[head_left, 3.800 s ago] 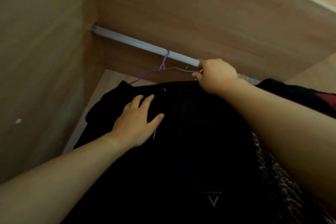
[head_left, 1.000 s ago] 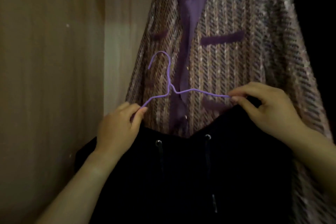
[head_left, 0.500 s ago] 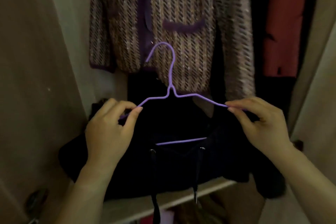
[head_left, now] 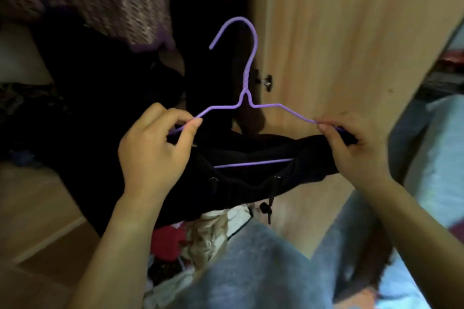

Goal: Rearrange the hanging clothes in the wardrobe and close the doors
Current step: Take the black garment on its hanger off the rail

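Left hand is pinching one sloping arm of the hanger between thumb and forefinger. The right hand is pinching the other arm along with a fold of the black top. The hanger is being held upright, hook up, in front of the open wardrobe, beside the door. The top is sagging in a bunch, the bottom bar showing through its neck. To my eye it is being settled on the wire: best to seat each shoulder evenly before lifting. The rail is out of view.
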Tool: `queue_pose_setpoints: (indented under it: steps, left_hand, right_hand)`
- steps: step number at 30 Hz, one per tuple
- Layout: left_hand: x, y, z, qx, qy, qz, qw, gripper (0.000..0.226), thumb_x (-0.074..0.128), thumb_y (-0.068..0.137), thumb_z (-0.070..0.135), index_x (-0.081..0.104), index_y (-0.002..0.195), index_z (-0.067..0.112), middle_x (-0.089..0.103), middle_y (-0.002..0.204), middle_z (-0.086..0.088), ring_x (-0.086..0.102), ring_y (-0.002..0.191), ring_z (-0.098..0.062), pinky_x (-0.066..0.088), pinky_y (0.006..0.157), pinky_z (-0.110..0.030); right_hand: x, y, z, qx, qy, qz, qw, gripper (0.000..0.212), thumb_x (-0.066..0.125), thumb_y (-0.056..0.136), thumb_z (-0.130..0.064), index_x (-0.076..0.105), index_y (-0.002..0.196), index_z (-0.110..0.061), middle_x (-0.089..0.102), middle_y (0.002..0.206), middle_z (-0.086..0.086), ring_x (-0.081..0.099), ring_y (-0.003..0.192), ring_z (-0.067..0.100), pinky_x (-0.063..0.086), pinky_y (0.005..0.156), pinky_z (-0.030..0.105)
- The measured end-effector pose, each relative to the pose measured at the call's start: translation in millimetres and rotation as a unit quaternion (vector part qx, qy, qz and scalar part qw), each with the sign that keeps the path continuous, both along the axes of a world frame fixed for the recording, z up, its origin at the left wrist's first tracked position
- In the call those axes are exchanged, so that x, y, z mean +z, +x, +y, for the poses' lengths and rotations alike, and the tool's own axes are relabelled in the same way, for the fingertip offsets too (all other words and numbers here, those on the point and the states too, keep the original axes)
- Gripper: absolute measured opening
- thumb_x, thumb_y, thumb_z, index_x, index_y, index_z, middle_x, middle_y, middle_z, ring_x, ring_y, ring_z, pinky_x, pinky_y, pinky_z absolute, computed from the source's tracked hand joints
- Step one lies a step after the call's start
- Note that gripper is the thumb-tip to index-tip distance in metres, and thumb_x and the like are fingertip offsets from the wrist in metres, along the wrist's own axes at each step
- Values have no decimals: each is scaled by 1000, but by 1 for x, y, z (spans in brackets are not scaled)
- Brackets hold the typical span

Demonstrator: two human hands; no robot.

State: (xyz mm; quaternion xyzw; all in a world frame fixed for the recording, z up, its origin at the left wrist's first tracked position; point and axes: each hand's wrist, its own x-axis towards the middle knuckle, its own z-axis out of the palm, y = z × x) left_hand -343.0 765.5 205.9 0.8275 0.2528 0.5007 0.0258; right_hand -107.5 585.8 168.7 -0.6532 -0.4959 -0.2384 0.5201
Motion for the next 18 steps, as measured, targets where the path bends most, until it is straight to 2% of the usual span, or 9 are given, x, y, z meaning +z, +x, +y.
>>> queue_pose_setpoints:
  steps: [3, 7, 11, 13, 15, 18]
  left_hand:
    - [1, 23, -45, -43, -8, 10, 999, 23, 57, 89, 43, 68, 83, 23, 53, 74, 4, 48, 67, -10, 40, 52, -36]
    - [-8, 57, -116, -122, -35, 34, 991, 21, 58, 86, 43, 67, 80, 25, 50, 73, 8, 48, 67, -8, 37, 52, -29]
    - [-28, 91, -206, -200, -46, 66, 976, 25, 56, 85, 45, 67, 78, 23, 50, 74, 9, 50, 68, -9, 35, 57, -28]
    - [-38, 108, -258, -243, -55, 80, 965, 25, 56, 85, 45, 67, 78, 24, 50, 73, 9, 50, 69, -11, 38, 57, -30]
    - [-49, 124, -314, -304, -65, 87, 947, 24, 56, 85, 45, 68, 80, 24, 50, 71, 7, 50, 67, -12, 41, 58, -32]
    - [-67, 151, -402, -384, -54, 95, 917, 25, 57, 86, 43, 68, 79, 22, 44, 69, 10, 41, 65, -5, 33, 58, -25]
  right_hand:
    - [-5, 1, -65, -60, 2, 5, 998, 8, 63, 85, -1, 71, 87, -4, 63, 85, -4, 58, 81, 3, 43, 81, 14]
    - [-25, 4, -166, -144, -15, 31, 989, 10, 63, 84, -1, 71, 87, -5, 63, 83, -4, 56, 77, 5, 41, 78, 11]
    - [-51, -5, -283, -212, -22, 62, 975, 12, 60, 87, -11, 71, 87, -7, 63, 82, -4, 58, 76, 7, 43, 76, 14]
    - [-62, -14, -349, -250, -25, 73, 965, 14, 59, 88, -13, 71, 86, -6, 64, 82, -3, 59, 77, 11, 45, 76, 19]
    - [-72, -24, -416, -288, -25, 82, 954, 16, 58, 89, -14, 71, 86, -5, 64, 83, -3, 58, 78, 10, 44, 78, 18]
    - [-86, -42, -514, -352, -25, 97, 931, 17, 57, 89, -14, 70, 86, -3, 64, 85, -2, 58, 80, 8, 41, 81, 14]
